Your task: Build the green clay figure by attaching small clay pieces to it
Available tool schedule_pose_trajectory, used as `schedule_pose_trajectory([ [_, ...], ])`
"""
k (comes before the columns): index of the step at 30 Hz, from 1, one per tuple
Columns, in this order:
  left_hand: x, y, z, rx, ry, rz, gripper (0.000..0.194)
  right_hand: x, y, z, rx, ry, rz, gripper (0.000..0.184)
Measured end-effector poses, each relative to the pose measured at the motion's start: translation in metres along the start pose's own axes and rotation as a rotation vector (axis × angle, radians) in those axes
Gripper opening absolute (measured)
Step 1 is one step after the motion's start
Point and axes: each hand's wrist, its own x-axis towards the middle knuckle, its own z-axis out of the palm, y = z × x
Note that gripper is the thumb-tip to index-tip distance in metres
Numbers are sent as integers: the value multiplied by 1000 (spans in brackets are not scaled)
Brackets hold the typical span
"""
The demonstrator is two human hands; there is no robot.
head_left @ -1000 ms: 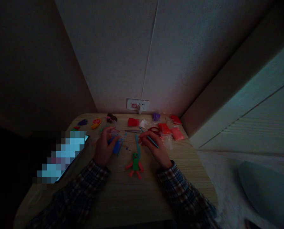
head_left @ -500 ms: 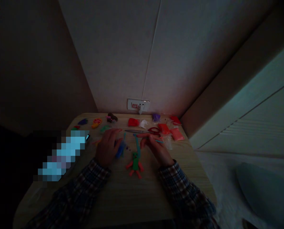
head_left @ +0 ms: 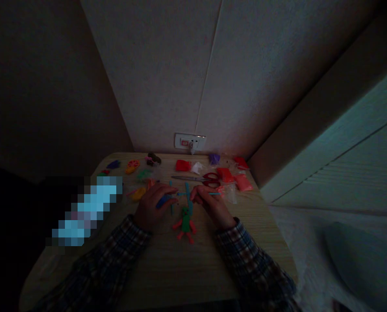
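My right hand (head_left: 210, 206) is closed around a thin blue clay modelling tool (head_left: 214, 193), whose tip points left. My left hand (head_left: 155, 203) curves over a blue packet (head_left: 162, 200), thumb and fingers apart; I cannot make out any grip on it. Two more light-blue tools lie on the table, one flat blue tool (head_left: 190, 204) between my hands and a thinner one (head_left: 172, 209) beside the left fingers. Just below them is a small clay figure (head_left: 186, 223) with a green body and orange-red arms and legs.
Red-handled scissors (head_left: 210, 179) lie behind my hands. Around them are a red packet (head_left: 182, 165), a white lump (head_left: 197, 167), a purple packet (head_left: 214, 159) and orange packets (head_left: 225, 174). A lit screen (head_left: 89, 208), blurred out, stands on the left. A wall socket (head_left: 190, 142) is behind the table.
My left hand has shifted slightly right, its fingers now reaching over the blue packet. My right fingers have drawn in around the tool, and its tip now shows to their left.
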Motion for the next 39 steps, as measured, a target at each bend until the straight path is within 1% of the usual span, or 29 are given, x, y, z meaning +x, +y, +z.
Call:
schedule_pose_trajectory([
  [4,1,3,-1,-56,-15,-47,16,0,0,2,-9,-46,15,42],
  [8,2,6,-1,-113,1,-21,13,0,-2,2,-58,-82,31,42],
  [11,4,6,-1,-129,41,-54,11,1,-7,-2,-127,-30,5,43],
  [13,4,5,-2,-132,67,-97,11,3,-11,-7,-230,33,-33,42],
  [14,5,4,-2,-134,74,-117,12,3,-13,-10,-313,50,-54,39],
  [15,5,4,-2,-137,75,-138,12,3,-14,-13,-411,59,-85,31],
  [17,5,3,-2,-152,71,-180,13,3,-13,-20,-607,31,-196,14],
  [18,5,3,-2,-161,66,-196,14,2,-12,-23,-697,8,-240,12],
  [20,5,3,-1,-190,57,-223,16,0,-5,-27,-851,-90,-259,20],
  [22,5,3,0,-211,53,-243,17,-2,2,-31,-972,-158,-255,33],
  [24,5,3,1,-227,57,-258,15,-3,9,-33,-1075,-190,-240,44],
  [27,5,3,2,-254,69,-273,12,-2,15,-36,-1177,-178,-224,46],
  [30,6,2,2,-283,79,-304,15,-1,18,-40,-1214,-137,-222,42],
  [34,5,3,1,-294,66,-327,16,-2,19,-42,-1195,-78,-251,40],
  [37,4,3,1,-309,21,-282,18,-3,11,-36,-1144,-54,-300,42],
  [39,3,4,2,-322,-10,-239,20,-4,3,-27,-1018,-11,-367,38],
])
